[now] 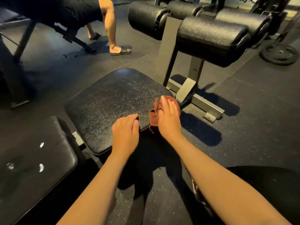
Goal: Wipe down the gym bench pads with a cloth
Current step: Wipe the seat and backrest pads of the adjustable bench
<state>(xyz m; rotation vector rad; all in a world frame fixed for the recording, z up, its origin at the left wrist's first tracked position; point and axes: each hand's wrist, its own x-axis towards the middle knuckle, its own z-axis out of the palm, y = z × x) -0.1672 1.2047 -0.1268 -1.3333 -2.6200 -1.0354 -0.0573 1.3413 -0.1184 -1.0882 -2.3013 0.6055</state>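
**Cloth under the right hand at the bench pad's right edge**

A crumpled reddish-brown cloth point(153, 116) lies on the right-hand edge of the square black textured vinyl pad of the bench point(112, 101), with a frayed corner hanging just over the near side. The right hand point(168, 119) lies on top of the cloth, its fingers point(164, 103) stretched out straight and together, pointing far and a little left. It seems to press the cloth flat rather than grip it, though the thumb is hidden behind the hand. The left hand point(125, 135) rests on the pad's near edge, just beside the cloth but apart from it. Its fingers point(132, 117) are loosely bent and hold nothing. The pad's surface shows a worn, speckled sheen across its middle.

To the near left sits a second black smooth padded cushion point(32, 159) with small white scuffs, close to the first pad with a gap between them. Far right, black cylindrical roller pads point(211, 36) sit on a grey metal frame point(170, 51), whose foot reaches the dark speckled rubber floor point(251, 103). A black weight plate point(279, 54) lies on the floor at the far right. At the far left, another person's bare legs in dark slide sandals point(121, 51) stand on the floor.
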